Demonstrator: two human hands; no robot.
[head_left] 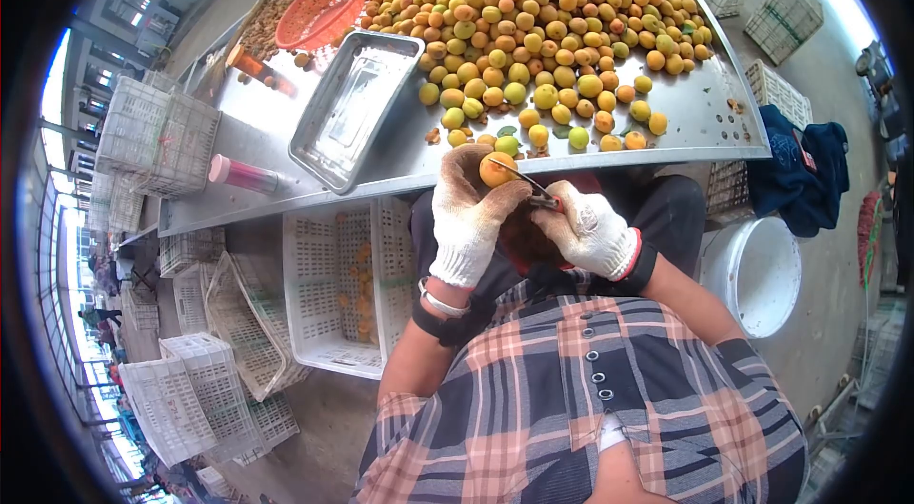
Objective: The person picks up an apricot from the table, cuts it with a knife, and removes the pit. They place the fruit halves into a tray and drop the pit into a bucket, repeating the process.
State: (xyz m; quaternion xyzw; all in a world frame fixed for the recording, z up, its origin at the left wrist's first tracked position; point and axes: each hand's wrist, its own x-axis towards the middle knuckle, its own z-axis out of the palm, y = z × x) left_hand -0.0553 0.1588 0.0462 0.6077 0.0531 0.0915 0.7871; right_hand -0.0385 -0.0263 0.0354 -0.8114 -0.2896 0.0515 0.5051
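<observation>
My left hand [466, 223], in a white knitted glove with stained fingers, is closed around a yellow-orange apricot [496, 170]. A small knife [539, 192] with a reddish handle is gripped in my right hand [590, 233], also gloved. Its thin blade points left and lies against the apricot's side. Both hands are together just before the table's front edge. Beyond them, a large heap of apricots [543, 14] covers the metal table [381, 150], with single fruits lying near the edge.
Left of the heap are a metal tray [345, 114], an orange colander [314, 11] and a pink-lidded bottle [243, 175]. Below the table, a white crate [328, 352] holds some apricots. A white bucket [762, 276] and dark clothing [800, 166] are to the right.
</observation>
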